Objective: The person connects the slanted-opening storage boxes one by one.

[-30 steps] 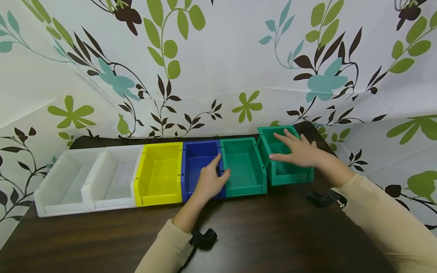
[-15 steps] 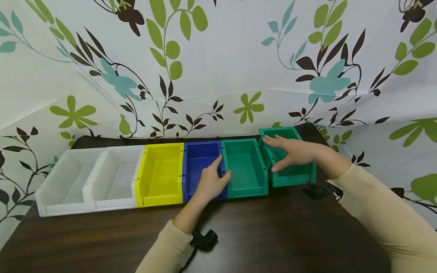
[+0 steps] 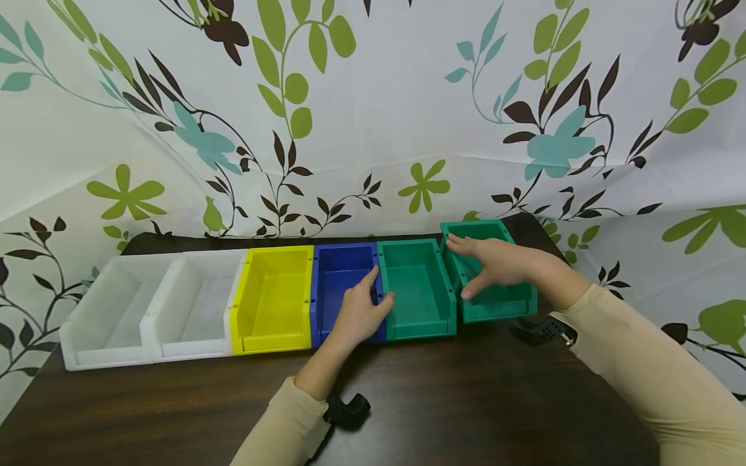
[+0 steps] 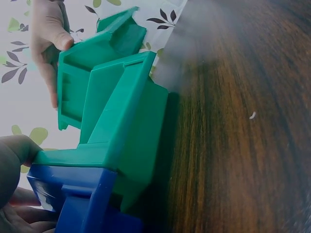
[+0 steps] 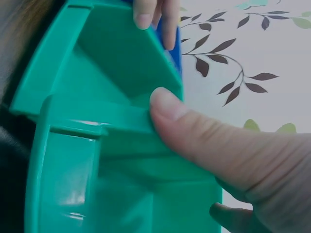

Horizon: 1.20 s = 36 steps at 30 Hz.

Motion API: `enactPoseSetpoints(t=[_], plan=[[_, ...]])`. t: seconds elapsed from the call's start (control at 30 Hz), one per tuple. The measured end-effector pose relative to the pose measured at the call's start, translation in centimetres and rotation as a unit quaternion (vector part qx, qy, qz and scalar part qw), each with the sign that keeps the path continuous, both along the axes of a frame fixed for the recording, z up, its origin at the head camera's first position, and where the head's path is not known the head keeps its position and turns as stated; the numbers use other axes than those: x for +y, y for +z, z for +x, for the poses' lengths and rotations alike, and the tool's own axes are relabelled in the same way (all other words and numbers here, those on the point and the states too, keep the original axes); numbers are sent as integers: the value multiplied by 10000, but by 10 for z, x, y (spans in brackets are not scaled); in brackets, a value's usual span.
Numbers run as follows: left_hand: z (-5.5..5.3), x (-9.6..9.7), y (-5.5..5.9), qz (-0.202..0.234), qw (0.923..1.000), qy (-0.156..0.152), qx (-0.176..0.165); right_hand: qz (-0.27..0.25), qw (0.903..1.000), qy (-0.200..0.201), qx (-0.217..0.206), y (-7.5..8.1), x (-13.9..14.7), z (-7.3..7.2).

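My left hand (image 3: 359, 310) pinches the adjoining walls of the blue bin (image 3: 333, 285) and the inner green bin (image 3: 415, 285), thumb on the green side. In the right wrist view, the left fingertips (image 5: 143, 19) straddle that wall. My right hand (image 3: 498, 262) reaches over the outer green bin (image 3: 498, 310) at the right end, thumb and index spread along its left rim. The right wrist view shows the thumb (image 5: 170, 109) on the rim. The outer bin stands slightly angled, with a narrow wedge gap from its green neighbour at the front.
A yellow bin (image 3: 272, 298) and two white bins (image 3: 111, 356) continue the row leftward. The row stands on a dark wooden table (image 3: 454, 395) before a leaf-patterned cloth (image 3: 373, 116). Black wrist straps (image 3: 348, 411) hang below both wrists.
My right hand has shifted from over the middle of the outer green bin to its left rim, fingers drawing together. My left hand keeps its place, and the bins stay in line as before.
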<state>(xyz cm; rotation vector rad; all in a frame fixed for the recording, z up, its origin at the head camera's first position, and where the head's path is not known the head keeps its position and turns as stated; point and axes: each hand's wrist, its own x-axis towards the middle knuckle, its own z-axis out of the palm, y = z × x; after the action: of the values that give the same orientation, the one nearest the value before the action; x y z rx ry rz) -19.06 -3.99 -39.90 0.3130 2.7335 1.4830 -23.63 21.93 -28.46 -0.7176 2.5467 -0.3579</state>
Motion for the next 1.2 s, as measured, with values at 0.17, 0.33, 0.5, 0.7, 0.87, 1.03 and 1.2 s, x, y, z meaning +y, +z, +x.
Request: enactPoseSetpoints(t=[0.17,0.33,0.5,0.7,0.87,1.03,1.2], plan=[[1,0,0,26,10000,8,-15,36,10000,1,-58,-4,1,0],[2,0,1,41,10000,-3,-10,97,9999,42,16,-9,1,0],[2,0,1,31,10000,-2,61,138,9999,49,74,-13,-1,1],[1,-1,0,-9,9999,14,99,212,9997,24,99,-14,-4,2],[2,-2,-1,15,10000,10,73,332,9994,-53,48,-16,-7,0],[2,-2,0,25,10000,19,88,401,9991,-139,25,-17,-10,0],[1,-1,0,34,9999,14,126,549,9981,-294,-6,-17,-12,2]])
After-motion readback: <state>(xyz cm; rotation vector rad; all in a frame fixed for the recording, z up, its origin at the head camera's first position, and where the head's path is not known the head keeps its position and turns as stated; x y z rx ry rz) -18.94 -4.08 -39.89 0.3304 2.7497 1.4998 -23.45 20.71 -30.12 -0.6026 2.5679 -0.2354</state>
